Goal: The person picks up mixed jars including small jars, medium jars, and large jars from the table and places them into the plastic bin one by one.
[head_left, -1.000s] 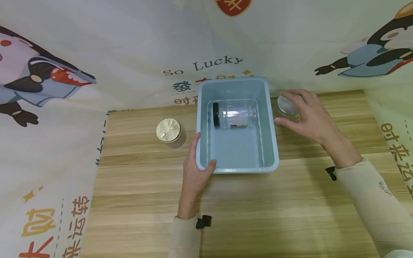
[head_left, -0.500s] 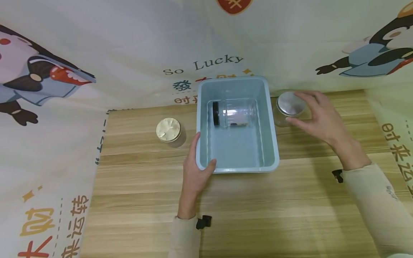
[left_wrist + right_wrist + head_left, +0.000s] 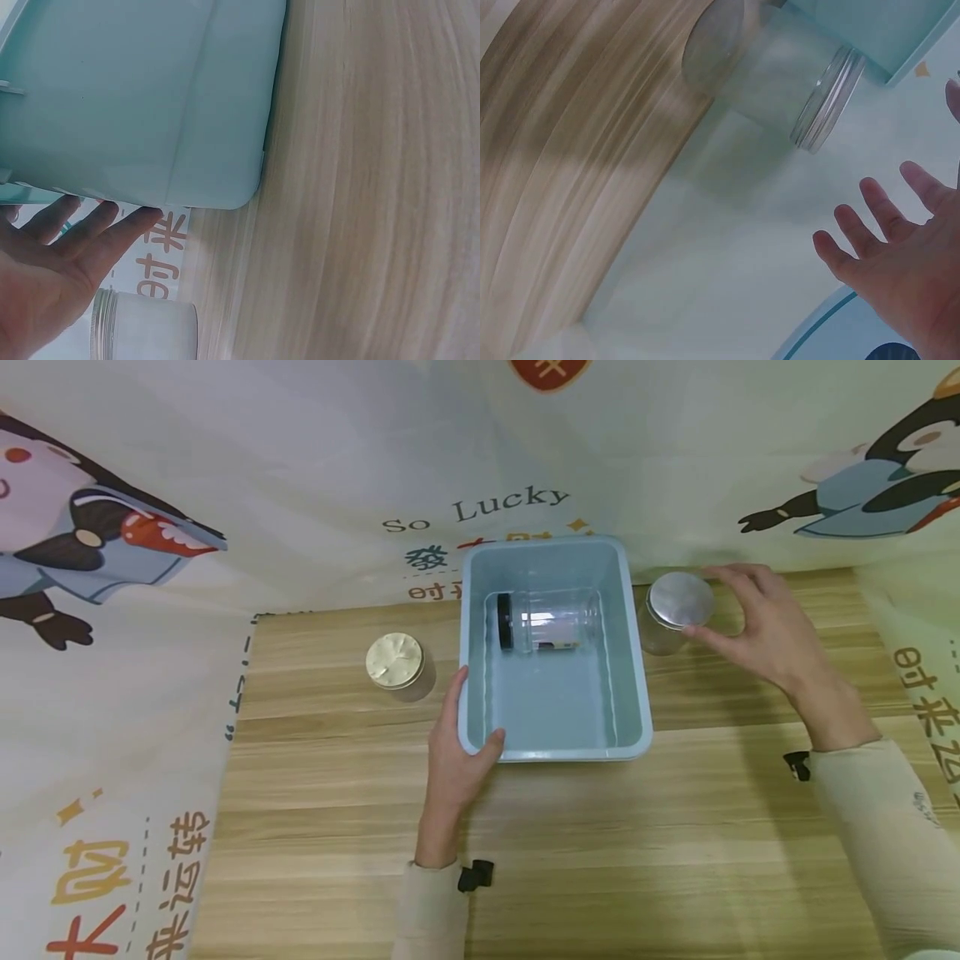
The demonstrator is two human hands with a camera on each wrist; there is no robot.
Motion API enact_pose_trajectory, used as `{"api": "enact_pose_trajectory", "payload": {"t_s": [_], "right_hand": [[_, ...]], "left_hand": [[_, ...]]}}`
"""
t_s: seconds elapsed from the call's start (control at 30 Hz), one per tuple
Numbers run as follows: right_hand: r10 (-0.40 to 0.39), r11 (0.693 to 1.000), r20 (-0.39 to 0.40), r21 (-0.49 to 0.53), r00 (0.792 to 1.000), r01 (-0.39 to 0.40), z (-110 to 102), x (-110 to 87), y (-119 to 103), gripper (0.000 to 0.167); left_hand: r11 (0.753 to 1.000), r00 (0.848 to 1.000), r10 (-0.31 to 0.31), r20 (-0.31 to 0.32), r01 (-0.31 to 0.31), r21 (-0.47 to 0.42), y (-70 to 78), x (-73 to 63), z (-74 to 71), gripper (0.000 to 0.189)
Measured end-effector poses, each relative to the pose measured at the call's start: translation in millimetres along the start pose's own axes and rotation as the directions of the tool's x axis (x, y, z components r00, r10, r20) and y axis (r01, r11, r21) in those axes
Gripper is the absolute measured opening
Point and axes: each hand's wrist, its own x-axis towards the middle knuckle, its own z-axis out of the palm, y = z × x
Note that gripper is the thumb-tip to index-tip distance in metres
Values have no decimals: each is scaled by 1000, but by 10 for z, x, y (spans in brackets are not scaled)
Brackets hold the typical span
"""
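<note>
A light blue plastic bin (image 3: 555,755) stands on the table with a clear jar (image 3: 558,620) lying on its side inside, black lid to the left. My left hand (image 3: 457,764) holds the bin's near left corner, thumb over the rim; in the left wrist view its fingers lie along the outer wall. Just right of the bin, a clear jar with a silver lid (image 3: 681,599) stands upright. Beside it is my right hand (image 3: 776,631), fingers spread; the right wrist view shows them apart from this jar (image 3: 769,71).
A jar with a crinkled gold-coloured lid (image 3: 395,660) stands left of the bin. Its side (image 3: 150,326) shows below my hand in the left wrist view. A printed cloth (image 3: 330,485) rises behind and beside the wooden table (image 3: 600,860).
My right hand has let go of the silver-lidded jar and drawn back to the right, showing more of the lid. My left hand keeps its place on the bin.
</note>
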Motion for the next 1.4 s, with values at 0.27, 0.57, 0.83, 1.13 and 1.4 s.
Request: {"api": "enact_pose_trajectory", "payload": {"t_s": [0.27, 0.57, 0.83, 1.13, 1.4], "right_hand": [[10, 1000, 13, 6, 1000, -10, 3, 91, 9, 75], [66, 997, 50, 45, 997, -69, 49, 26, 107, 79], [127, 991, 76, 39, 989, -130, 124, -73, 142, 84], [123, 991, 77, 40, 989, -127, 172, -38, 160, 86], [147, 987, 89, 57, 985, -152, 203, -26, 167, 88]], "left_hand": [[1000, 999, 22, -30, -22, 5, 0, 29, -54, 85], [999, 999, 36, -27, -36, -18, -26, -1, -16, 85], [999, 1000, -8, -9, 8, -42, 2, -36, -20, 85], [999, 1000, 5, -16, -5, -35, -7, -30, -15, 84], [999, 1000, 10, -17, -10, -36, -23, -31, -12, 85]]}}
